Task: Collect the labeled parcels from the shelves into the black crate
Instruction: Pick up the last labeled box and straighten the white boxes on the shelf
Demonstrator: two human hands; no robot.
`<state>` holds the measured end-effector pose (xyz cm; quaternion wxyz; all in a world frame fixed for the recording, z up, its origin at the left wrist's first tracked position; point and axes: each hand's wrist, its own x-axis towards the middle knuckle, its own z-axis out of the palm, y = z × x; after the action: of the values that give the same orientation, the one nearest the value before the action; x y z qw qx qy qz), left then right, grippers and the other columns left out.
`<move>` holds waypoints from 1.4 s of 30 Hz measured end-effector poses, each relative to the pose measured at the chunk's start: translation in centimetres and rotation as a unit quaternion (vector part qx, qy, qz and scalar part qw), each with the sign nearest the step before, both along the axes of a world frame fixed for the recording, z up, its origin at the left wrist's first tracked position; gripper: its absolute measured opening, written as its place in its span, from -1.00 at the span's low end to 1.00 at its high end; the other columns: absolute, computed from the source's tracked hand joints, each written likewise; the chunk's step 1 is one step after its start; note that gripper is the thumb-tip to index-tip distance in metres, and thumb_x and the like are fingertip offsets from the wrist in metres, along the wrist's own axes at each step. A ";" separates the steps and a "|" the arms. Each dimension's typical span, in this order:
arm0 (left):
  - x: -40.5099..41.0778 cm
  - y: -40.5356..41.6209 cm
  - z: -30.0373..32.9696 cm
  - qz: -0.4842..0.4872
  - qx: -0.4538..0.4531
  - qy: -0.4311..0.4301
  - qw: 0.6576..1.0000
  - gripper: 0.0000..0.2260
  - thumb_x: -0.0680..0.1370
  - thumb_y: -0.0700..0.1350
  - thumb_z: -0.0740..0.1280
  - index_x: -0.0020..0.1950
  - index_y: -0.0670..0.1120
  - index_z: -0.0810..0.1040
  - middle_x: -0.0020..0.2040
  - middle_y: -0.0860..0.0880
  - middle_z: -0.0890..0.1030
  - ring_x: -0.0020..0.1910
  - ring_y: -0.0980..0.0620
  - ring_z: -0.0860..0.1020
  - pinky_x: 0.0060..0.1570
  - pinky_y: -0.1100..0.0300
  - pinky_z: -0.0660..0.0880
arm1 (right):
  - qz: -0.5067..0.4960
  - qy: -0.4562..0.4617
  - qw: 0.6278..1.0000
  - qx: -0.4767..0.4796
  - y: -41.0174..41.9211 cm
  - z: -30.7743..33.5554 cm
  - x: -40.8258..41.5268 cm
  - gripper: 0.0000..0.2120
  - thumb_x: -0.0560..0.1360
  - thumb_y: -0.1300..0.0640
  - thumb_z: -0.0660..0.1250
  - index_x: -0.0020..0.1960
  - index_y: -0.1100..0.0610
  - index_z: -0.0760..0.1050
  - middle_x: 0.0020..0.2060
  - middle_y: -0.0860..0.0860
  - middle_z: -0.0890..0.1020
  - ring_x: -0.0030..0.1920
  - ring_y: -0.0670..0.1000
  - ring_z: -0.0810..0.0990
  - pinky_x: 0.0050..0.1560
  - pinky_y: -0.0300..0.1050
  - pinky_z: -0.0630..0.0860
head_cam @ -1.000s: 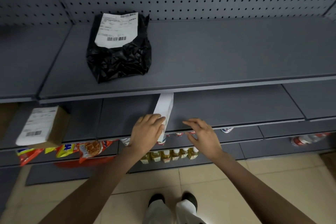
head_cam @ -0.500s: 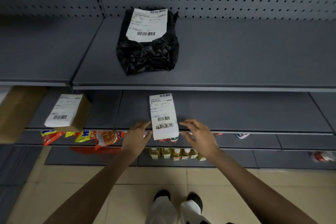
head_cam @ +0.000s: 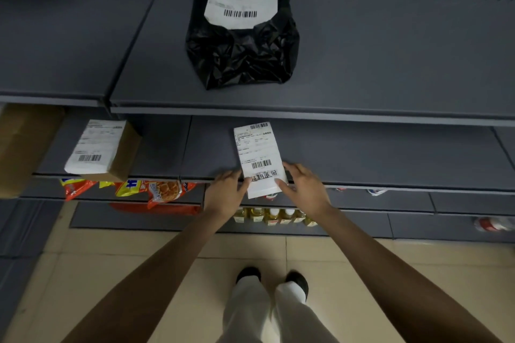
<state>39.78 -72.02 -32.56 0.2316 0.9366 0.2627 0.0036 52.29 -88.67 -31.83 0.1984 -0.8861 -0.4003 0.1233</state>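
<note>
White parcel (head_cam: 259, 159) btwn both hands' grip.

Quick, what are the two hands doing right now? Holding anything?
Left hand: grips the left edge of the white labeled parcel on the middle shelf.
Right hand: holds the same parcel's right edge, thumb on its label.

Orange snack packets (head_cam: 156, 191) line a lower shelf, small yellow bottles (head_cam: 274, 216) stand below — above a beige tiled floor (head_cam: 97, 259).
</note>
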 end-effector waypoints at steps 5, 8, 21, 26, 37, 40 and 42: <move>-2.7 -0.2 -1.0 -0.007 -0.046 -0.034 0.998 -0.68 0.60 0.06 0.13 0.29 -0.01 0.45 0.12 -0.04 0.57 0.08 -0.02 0.51 -0.10 0.12 0.49 | -0.046 0.065 0.995 0.053 -1.1 -1.7 -2.9 -0.51 0.56 -0.08 0.23 0.42 0.10 0.32 0.24 0.05 0.51 0.17 0.04 0.52 0.02 0.00 0.58; -4.0 -0.1 -1.5 -0.013 -0.053 -0.034 0.998 -0.66 0.60 0.06 0.14 0.32 -0.01 0.43 0.19 -0.05 0.56 0.17 -0.03 0.48 -0.03 0.12 0.49 | -0.056 0.092 0.990 0.089 -1.5 -2.3 -4.5 -0.54 0.56 -0.06 0.25 0.41 0.05 0.31 0.22 0.01 0.51 0.15 -0.02 0.52 -0.04 -0.01 0.60; -4.6 2.3 -1.2 -0.077 0.011 -0.022 0.997 -0.71 0.60 0.08 0.12 0.19 -0.01 0.50 0.13 0.03 0.57 0.09 0.06 0.50 -0.13 0.24 0.41 | -0.146 0.189 0.971 -0.001 1.3 -1.9 -3.8 -0.56 0.60 -0.19 0.02 0.30 0.07 0.35 0.01 0.01 0.65 0.01 0.03 0.61 -0.07 -0.11 0.51; -4.6 4.3 -1.2 -0.084 0.074 -0.050 0.992 -0.78 0.57 0.03 0.21 0.07 -0.04 0.55 -0.02 -0.01 0.60 -0.03 -0.01 0.55 -0.18 0.17 0.46 | -0.195 0.211 0.958 0.006 2.3 -2.1 -3.9 -0.55 0.59 -0.22 -0.01 0.22 0.10 0.36 -0.07 0.03 0.64 -0.07 0.03 0.58 -0.16 -0.13 0.43; -4.2 4.8 -0.3 -0.120 0.108 -0.072 0.984 -0.84 0.51 0.00 0.32 0.02 -0.03 0.56 -0.08 0.00 0.61 -0.09 0.00 0.56 -0.24 0.21 0.40 | -0.237 0.200 0.947 0.088 0.6 -1.7 -6.4 -0.52 0.57 -0.20 0.02 0.25 0.16 0.32 -0.11 0.01 0.65 -0.24 -0.06 0.62 -0.34 -0.18 0.57; -2.6 4.1 0.4 -0.144 0.112 -0.078 0.980 -0.82 0.49 0.01 0.35 0.03 -0.03 0.56 -0.07 0.02 0.61 -0.08 0.00 0.55 -0.19 0.17 0.45 | -0.254 0.194 0.943 0.098 -1.4 -0.7 -6.2 -0.56 0.58 -0.18 0.01 0.24 0.14 0.31 -0.12 -0.01 0.65 -0.27 -0.17 0.60 -0.37 -0.26 0.54; -0.7 2.9 1.2 -0.161 0.117 -0.096 0.975 -0.83 0.47 0.00 0.37 0.01 -0.04 0.56 -0.09 0.00 0.62 -0.09 -0.03 0.57 -0.18 0.14 0.47 | -0.274 0.187 0.937 0.107 -2.9 0.2 -5.8 -0.62 0.61 -0.12 0.04 0.24 0.14 0.31 -0.13 -0.05 0.62 -0.27 -0.21 0.58 -0.38 -0.29 0.52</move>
<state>39.07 -69.08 -31.33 0.1420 0.9826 0.0825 0.0870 46.52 -91.61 -31.62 0.3898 -0.8958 -0.1081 0.1842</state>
